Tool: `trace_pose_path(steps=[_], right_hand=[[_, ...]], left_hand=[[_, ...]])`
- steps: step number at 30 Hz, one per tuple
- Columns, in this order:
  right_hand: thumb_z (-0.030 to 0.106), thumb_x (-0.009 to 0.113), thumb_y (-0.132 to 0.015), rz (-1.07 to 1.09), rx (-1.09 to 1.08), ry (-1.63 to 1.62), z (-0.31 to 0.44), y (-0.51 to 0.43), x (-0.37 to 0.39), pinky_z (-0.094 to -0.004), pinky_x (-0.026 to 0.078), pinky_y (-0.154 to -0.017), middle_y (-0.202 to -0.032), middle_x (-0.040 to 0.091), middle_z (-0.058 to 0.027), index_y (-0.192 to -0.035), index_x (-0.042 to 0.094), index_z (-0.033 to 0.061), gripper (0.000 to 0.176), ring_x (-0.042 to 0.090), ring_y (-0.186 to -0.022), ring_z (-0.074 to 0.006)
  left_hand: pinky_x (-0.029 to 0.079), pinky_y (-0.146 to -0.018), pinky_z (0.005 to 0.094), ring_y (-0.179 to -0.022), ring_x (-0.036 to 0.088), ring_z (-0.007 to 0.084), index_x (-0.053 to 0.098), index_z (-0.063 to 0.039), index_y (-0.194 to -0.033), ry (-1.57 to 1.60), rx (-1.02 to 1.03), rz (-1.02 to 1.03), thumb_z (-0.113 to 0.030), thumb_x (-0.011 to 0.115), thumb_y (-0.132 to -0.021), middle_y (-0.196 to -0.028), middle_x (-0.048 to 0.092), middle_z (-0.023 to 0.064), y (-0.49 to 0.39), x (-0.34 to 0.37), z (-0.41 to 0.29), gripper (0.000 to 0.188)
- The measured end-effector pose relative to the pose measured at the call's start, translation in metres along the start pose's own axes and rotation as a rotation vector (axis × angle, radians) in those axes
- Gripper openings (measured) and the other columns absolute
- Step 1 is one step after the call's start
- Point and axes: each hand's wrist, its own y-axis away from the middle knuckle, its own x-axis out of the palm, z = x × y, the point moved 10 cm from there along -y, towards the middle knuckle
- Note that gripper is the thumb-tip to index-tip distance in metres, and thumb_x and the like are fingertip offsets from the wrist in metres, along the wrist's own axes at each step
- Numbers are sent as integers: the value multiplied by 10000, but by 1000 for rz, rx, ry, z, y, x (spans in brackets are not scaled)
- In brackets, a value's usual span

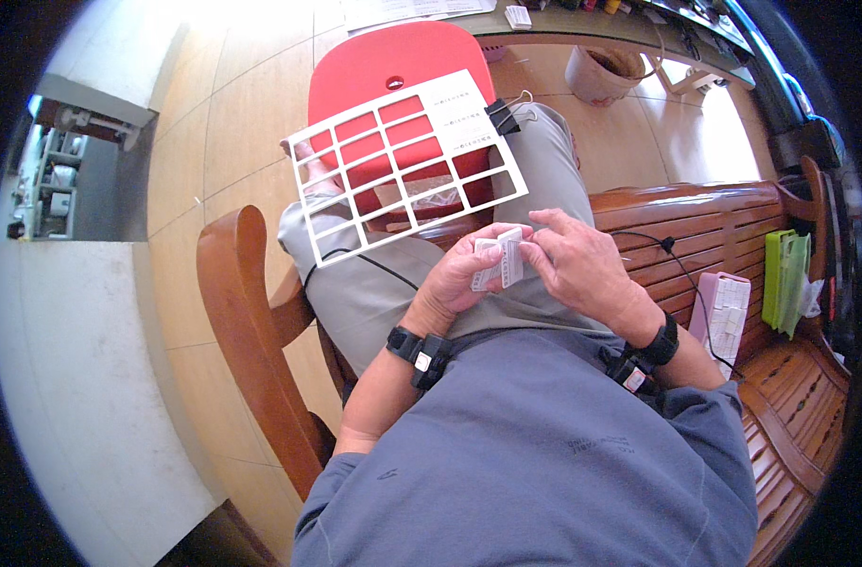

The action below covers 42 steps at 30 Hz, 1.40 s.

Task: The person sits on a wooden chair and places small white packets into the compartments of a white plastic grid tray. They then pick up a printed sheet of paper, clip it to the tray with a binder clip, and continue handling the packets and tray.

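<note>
A small stack of printed white cards (486,266) lies in my left hand (461,273), pinched between thumb and fingers. One card (512,258) stands out at an angle on the stack's right side. My right hand (580,262) is beside it, with the thumb at the edge of that card; whether it grips the card I cannot tell. Beyond my hands a white grid frame (402,173) rests over a red plastic stool (395,57) and my knees. Some of its openings, at the upper right, hold printed cards (459,117). A black binder clip (503,117) is on the frame's right edge.
I sit on a wooden bench (686,212). On it at the right are a pink box (718,319) of white pieces, a green container (777,280) and a black cable (686,280). A table edge (544,32) and a bucket (601,74) are beyond the stool.
</note>
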Motion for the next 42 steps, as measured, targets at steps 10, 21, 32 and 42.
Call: trace_pose_path(steps=[10,21,32,42], right_hand=[[226,593,-1028,120,123,-222,-10,3,3,-420,540,-892,-1185,697,-161,-1050,748,33,249,681,-1044,-348],[122,647,-989,-20,14,-454,-8,11,-18,-371,548,-873,-1106,726,-156,-1030,723,-23,168,704,-994,-301],[86,648,-988,-57,126,-602,-27,33,-12,-334,540,-835,-1033,729,-142,-1015,709,-37,140,703,-938,-240],[109,608,-1021,51,265,-683,-38,39,13,-305,530,-809,-953,730,-105,-1031,709,-29,172,686,-889,-178]], left_hand=[[502,-703,210,-884,636,66,610,-32,-1351,-241,61,-45,-212,759,-923,-1113,700,9,2,4,-19,487],[528,-855,297,-959,624,126,688,3,-1187,-1107,216,-104,-206,833,-880,-1032,684,52,9,61,-76,399],[540,-821,293,-958,625,128,684,-11,-1200,-1339,288,-97,-209,835,-881,-1055,682,48,8,82,-73,404],[534,-875,299,-958,619,108,684,4,-1199,-1148,156,-203,-229,819,-898,-1038,696,37,5,53,-53,404]])
